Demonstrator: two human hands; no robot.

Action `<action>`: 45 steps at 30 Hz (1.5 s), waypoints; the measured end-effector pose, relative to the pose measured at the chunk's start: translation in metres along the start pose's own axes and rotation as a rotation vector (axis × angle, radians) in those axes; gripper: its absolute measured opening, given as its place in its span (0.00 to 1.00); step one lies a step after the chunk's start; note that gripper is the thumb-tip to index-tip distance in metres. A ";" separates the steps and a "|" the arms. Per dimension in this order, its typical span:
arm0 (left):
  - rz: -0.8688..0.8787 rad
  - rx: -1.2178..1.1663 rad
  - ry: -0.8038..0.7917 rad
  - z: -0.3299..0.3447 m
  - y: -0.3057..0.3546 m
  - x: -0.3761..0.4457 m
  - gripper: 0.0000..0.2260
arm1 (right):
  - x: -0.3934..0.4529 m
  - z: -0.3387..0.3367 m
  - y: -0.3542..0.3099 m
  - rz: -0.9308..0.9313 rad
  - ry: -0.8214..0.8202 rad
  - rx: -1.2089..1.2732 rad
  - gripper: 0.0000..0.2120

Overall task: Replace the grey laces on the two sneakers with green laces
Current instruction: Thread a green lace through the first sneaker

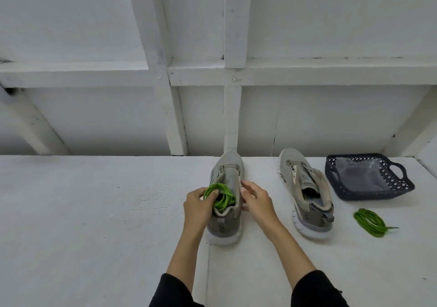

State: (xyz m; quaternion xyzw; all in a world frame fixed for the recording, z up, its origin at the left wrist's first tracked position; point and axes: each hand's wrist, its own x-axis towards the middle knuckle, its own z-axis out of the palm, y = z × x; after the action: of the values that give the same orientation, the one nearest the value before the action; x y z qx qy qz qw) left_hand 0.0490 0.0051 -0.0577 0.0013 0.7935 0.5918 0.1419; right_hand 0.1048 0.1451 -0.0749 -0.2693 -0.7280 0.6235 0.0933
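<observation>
The left hand is gripping a coiled bright green lace over the mouth of the near grey-green fabric sneaker, while the right hand is pinching that shoe's eyelet edge. Further right, the second matching sneaker is sitting laceless on the white table, a dark woven plastic basket is resting beside it, and another coiled green lace is lying just in front of the basket.

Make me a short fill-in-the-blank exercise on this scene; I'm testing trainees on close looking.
1. The left hand holds a coil of ____ lace over the nearer sneaker.
2. The second coiled lace lies on the table to the ____ of the other sneaker.
3. The dark ____ stands beside that sneaker.
4. The right hand touches the nearer sneaker's ____ side.

Missing words: green; right; basket; right
</observation>
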 end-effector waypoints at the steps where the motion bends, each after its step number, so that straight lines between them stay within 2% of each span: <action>1: 0.010 0.023 0.022 0.001 0.000 -0.003 0.05 | 0.001 0.000 0.001 0.004 0.007 0.007 0.14; 5: -0.015 0.039 0.011 -0.002 -0.002 -0.001 0.07 | 0.004 -0.004 0.002 0.002 -0.047 0.048 0.16; 7: -0.025 0.017 0.009 -0.006 0.000 0.002 0.10 | 0.003 -0.003 -0.001 -0.031 -0.041 -0.029 0.16; 9: 0.019 0.021 0.031 -0.008 0.006 0.003 0.10 | -0.001 -0.002 -0.006 -0.130 0.078 -0.197 0.13; 11: 0.094 0.035 0.061 -0.010 0.016 0.002 0.08 | -0.005 0.000 -0.012 -0.247 0.196 -0.245 0.11; 12: 0.123 0.017 0.070 -0.011 0.020 0.003 0.08 | -0.007 0.001 -0.016 -0.280 0.195 -0.210 0.10; 16: 0.167 -0.102 0.021 -0.013 0.032 0.008 0.05 | -0.013 0.002 -0.033 -0.326 0.021 -0.106 0.09; 18: 0.133 -0.196 -0.033 -0.015 0.036 0.011 0.05 | -0.012 0.003 -0.039 -0.338 0.059 -0.095 0.06; 20: 0.075 -0.316 -0.111 -0.018 0.040 0.013 0.04 | -0.009 0.003 -0.041 -0.285 0.160 -0.048 0.05; 22: 0.021 -0.389 -0.183 -0.021 0.042 0.015 0.04 | -0.004 0.002 -0.042 -0.108 0.222 0.133 0.06; 25: -0.041 -0.468 -0.248 -0.021 0.040 0.019 0.06 | -0.002 -0.001 -0.046 0.176 0.174 0.456 0.06; 26: -0.049 -0.482 -0.251 -0.021 0.038 0.021 0.07 | -0.002 -0.001 -0.046 0.208 0.164 0.430 0.06; 28: -0.043 -0.483 -0.252 -0.020 0.036 0.025 0.07 | 0.000 0.001 -0.043 0.163 0.213 0.186 0.07; 30: -0.023 -0.472 -0.264 -0.020 0.036 0.028 0.06 | -0.001 0.005 -0.044 0.015 0.329 -0.007 0.06; 31: -0.007 -0.461 -0.271 -0.021 0.036 0.029 0.06 | -0.001 0.007 -0.048 -0.069 0.333 0.001 0.06; 33: 0.022 -0.431 -0.277 -0.021 0.037 0.032 0.05 | -0.001 0.011 -0.058 -0.173 0.220 0.068 0.04; 35: 0.045 -0.408 -0.284 -0.020 0.038 0.036 0.05 | -0.002 0.014 -0.066 -0.187 0.092 0.109 0.05; 37: 0.065 -0.385 -0.314 -0.019 0.039 0.039 0.06 | -0.002 0.015 -0.070 -0.182 0.032 0.137 0.05; 42: 0.047 -0.345 -0.409 -0.019 0.040 0.041 0.07 | 0.002 0.014 -0.067 -0.134 0.046 0.202 0.03; 45: -0.031 -0.531 -0.558 -0.020 0.043 0.041 0.10 | 0.006 0.010 -0.063 -0.089 0.073 0.312 0.03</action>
State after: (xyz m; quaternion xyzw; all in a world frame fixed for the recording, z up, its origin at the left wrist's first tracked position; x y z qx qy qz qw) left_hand -0.0025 0.0059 -0.0218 0.1137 0.5432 0.7515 0.3567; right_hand 0.0778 0.1350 -0.0174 -0.2415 -0.6297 0.7142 0.1876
